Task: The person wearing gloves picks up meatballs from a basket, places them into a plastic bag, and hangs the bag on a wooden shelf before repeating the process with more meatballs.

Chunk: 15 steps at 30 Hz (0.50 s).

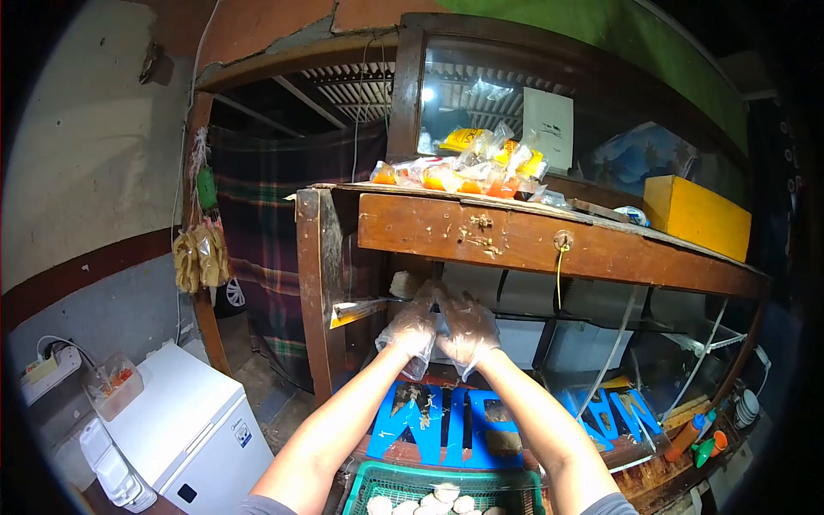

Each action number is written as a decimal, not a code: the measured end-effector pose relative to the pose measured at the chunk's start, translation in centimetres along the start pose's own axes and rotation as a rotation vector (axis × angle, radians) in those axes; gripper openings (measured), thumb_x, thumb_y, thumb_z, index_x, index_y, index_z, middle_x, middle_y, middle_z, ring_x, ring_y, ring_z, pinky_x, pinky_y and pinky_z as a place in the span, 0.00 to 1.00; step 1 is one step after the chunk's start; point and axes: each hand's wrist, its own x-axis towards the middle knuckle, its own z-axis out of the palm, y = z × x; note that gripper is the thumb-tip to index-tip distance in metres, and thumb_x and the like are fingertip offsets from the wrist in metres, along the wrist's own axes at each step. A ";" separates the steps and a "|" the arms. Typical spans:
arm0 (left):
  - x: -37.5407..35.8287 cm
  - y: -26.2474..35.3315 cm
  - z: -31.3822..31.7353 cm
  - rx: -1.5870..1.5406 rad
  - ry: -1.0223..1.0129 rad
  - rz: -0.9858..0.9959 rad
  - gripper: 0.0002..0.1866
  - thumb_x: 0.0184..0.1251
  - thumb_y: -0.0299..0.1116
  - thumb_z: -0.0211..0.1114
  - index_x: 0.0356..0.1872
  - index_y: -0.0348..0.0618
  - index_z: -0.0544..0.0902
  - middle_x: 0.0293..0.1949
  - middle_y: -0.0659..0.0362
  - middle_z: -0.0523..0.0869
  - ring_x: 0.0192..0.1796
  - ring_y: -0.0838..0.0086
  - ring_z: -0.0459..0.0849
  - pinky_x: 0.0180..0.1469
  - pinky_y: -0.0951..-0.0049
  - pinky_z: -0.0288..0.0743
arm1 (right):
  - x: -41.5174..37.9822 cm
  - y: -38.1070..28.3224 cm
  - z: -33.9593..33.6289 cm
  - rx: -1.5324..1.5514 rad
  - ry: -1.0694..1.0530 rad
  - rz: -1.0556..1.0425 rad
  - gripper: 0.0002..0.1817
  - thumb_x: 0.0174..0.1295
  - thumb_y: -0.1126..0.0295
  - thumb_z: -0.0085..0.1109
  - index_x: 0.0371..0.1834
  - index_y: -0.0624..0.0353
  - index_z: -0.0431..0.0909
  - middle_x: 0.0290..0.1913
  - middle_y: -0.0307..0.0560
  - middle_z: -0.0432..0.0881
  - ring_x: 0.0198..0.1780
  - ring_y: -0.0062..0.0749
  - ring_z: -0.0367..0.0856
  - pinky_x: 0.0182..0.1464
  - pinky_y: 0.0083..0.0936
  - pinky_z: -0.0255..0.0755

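Observation:
Both my hands wear thin clear plastic gloves and reach up under the wooden counter top [549, 245]. My left hand [408, 330] and my right hand [468, 328] are pressed close together in front of the glass case. Their fingers point up toward a pale lump [402, 283] on a metal tray edge [356, 311]. I cannot tell whether either hand grips anything. Below my arms lies a green plastic basket [382, 482] with several pale round pieces [446, 496] in it.
Bags of orange snacks [468, 172] and a yellow box [697, 215] sit on the counter top. A white chest freezer [184, 429] stands at lower left with a clear container [113, 386] on it. Blue letters [429, 421] mark the case front. Bottles [699, 439] stand at lower right.

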 end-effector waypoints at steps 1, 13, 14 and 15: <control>0.1 -0.5 0.2 0.110 -0.171 -0.026 0.23 0.68 0.37 0.55 0.61 0.36 0.79 0.60 0.40 0.80 0.63 0.49 0.78 0.68 0.58 0.70 | 0.4 0.3 0.5 0.027 -0.019 -0.014 0.41 0.57 0.51 0.58 0.74 0.52 0.61 0.65 0.61 0.75 0.66 0.63 0.71 0.70 0.51 0.63; 1.0 -2.4 2.3 0.125 -0.016 0.114 0.15 0.64 0.36 0.60 0.45 0.37 0.85 0.49 0.43 0.86 0.53 0.50 0.83 0.60 0.56 0.77 | 1.3 0.7 -0.4 -0.044 0.009 0.053 0.38 0.55 0.53 0.61 0.71 0.51 0.66 0.59 0.53 0.82 0.63 0.62 0.75 0.68 0.50 0.64; 0.7 -1.4 1.7 0.122 -0.023 0.113 0.15 0.64 0.36 0.60 0.45 0.37 0.85 0.49 0.43 0.86 0.53 0.50 0.83 0.60 0.56 0.77 | 1.1 0.7 -0.3 -0.042 0.005 0.058 0.38 0.55 0.53 0.61 0.71 0.51 0.66 0.59 0.53 0.82 0.63 0.62 0.75 0.68 0.50 0.64; 0.4 -0.4 1.1 0.011 0.000 0.026 0.17 0.64 0.36 0.59 0.49 0.36 0.84 0.52 0.42 0.85 0.56 0.49 0.82 0.62 0.56 0.76 | 0.9 0.6 -0.2 -0.047 -0.002 0.053 0.38 0.55 0.53 0.61 0.71 0.51 0.66 0.60 0.53 0.81 0.64 0.62 0.75 0.69 0.50 0.63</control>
